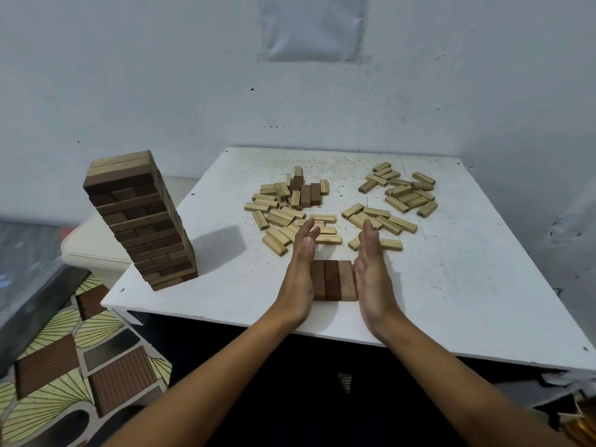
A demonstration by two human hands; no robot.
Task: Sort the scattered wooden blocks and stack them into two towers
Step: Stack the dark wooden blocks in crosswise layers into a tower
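A tall tower (142,221) of mostly dark wooden blocks, capped with light ones, stands at the near left corner of the white table (451,285). Three blocks lie side by side as a flat row (333,280) near the front edge: two dark, one lighter. My left hand (301,269) presses flat against the row's left side and my right hand (371,272) against its right side, fingers straight. Several light blocks lie scattered in a heap (283,214) beyond my hands, with three dark blocks (308,191) among them. Another light pile (403,191) sits at the far right.
A white wall rises close behind the table. A cream cushioned seat (93,246) stands left of the table, behind the tower. Patterned floor covering (64,366) shows at the lower left. The table's front edge runs just under my wrists.
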